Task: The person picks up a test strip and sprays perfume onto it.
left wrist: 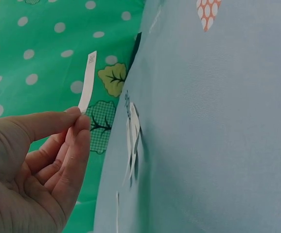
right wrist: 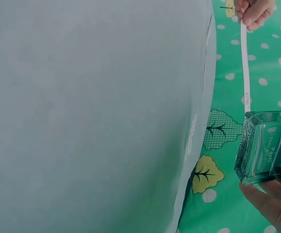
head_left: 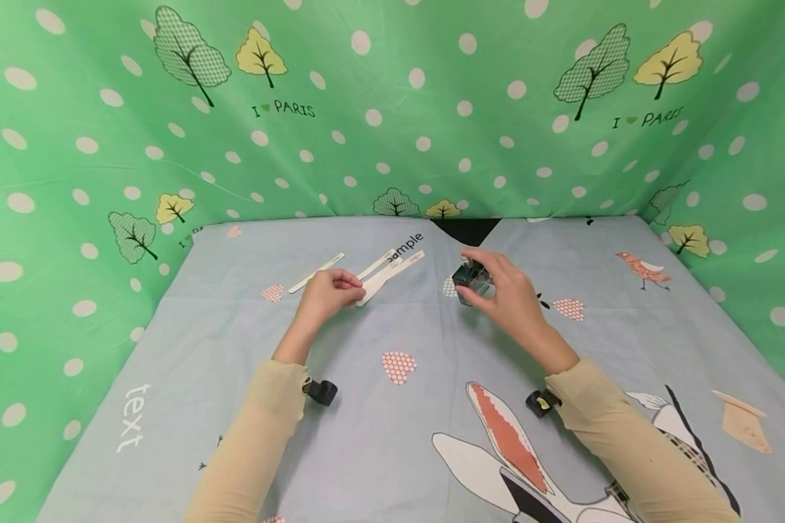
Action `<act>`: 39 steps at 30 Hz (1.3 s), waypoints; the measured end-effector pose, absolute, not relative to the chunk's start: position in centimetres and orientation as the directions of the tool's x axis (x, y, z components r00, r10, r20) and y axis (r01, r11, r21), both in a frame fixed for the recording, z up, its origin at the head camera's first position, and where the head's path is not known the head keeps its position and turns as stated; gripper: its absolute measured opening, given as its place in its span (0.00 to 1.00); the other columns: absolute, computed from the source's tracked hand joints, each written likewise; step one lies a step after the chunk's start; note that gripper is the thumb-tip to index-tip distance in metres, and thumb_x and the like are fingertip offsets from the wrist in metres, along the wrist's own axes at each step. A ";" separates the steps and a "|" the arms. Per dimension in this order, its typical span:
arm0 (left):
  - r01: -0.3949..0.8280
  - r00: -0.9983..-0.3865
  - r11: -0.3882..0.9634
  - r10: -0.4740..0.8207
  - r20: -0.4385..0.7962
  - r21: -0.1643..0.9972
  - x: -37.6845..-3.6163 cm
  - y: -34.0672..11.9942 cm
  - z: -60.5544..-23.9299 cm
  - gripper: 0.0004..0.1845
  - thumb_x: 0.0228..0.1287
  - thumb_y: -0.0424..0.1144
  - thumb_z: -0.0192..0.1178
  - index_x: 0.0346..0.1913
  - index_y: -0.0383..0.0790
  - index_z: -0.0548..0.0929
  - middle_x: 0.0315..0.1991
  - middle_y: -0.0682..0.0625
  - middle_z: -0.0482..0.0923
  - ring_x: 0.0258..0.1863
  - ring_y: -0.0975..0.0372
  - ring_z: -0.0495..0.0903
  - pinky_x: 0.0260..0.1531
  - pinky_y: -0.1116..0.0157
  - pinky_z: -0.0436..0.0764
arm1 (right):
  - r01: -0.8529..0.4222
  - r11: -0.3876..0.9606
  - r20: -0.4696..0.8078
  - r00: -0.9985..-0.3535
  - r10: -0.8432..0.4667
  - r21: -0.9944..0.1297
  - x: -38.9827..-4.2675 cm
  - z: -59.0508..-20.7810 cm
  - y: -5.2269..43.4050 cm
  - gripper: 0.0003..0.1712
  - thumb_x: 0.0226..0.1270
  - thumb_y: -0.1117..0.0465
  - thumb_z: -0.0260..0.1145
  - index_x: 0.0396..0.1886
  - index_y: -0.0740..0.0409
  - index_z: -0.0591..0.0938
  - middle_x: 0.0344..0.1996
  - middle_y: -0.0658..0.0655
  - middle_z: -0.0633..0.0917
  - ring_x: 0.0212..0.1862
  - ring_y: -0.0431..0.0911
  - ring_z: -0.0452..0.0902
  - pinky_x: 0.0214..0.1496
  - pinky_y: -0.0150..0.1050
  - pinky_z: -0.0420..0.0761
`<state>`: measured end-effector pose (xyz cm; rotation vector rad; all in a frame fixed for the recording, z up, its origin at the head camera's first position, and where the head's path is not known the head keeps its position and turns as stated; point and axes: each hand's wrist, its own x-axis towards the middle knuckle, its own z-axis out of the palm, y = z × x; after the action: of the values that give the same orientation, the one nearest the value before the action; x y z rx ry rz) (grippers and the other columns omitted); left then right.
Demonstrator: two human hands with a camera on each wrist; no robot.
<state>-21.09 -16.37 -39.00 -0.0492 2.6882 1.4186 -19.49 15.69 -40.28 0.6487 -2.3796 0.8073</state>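
My left hand pinches a white paper perfume test strip between thumb and fingertips; small print shows at the strip's far end. With its thumb and fingers, my right hand grips a dark teal glass perfume bottle, lettered on its face. The bottle's spray top is uncapped and sits near the index fingertip. In the right wrist view, the strip's printed end overlaps the bottle's edge. More white test strips lie on the cloth near my left hand, one apart to the left.
A grey-blue cloth printed with hearts, a rabbit and words covers the table. Green dotted fabric with tree prints hangs behind it and along both sides. Each wrist wears a small black camera.
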 end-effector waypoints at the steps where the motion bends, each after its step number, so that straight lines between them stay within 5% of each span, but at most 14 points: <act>1: -0.073 -0.995 0.564 0.020 -0.102 0.822 -21.0 -16.4 -38.9 0.09 0.59 0.34 0.70 0.39 0.32 0.85 0.30 0.45 0.86 0.22 0.70 0.79 0.30 0.72 0.82 | -0.587 0.704 0.621 -0.738 -0.263 -0.400 -19.5 -40.3 15.7 0.36 0.57 0.55 0.78 0.65 0.46 0.75 0.49 0.62 0.83 0.48 0.56 0.83 0.43 0.53 0.86; 39: -0.053 -0.994 0.557 0.046 -0.094 0.829 -21.2 -16.1 -38.2 0.10 0.60 0.35 0.70 0.40 0.32 0.85 0.32 0.44 0.87 0.23 0.72 0.80 0.33 0.70 0.85 | -0.585 0.710 0.611 -0.743 -0.274 -0.393 -19.4 -40.4 15.7 0.35 0.57 0.55 0.78 0.64 0.47 0.76 0.49 0.61 0.83 0.49 0.55 0.82 0.46 0.53 0.85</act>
<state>-21.18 -16.15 -38.24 -0.0054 2.6782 1.4311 -19.40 15.71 -40.43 0.6545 -2.3941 0.7942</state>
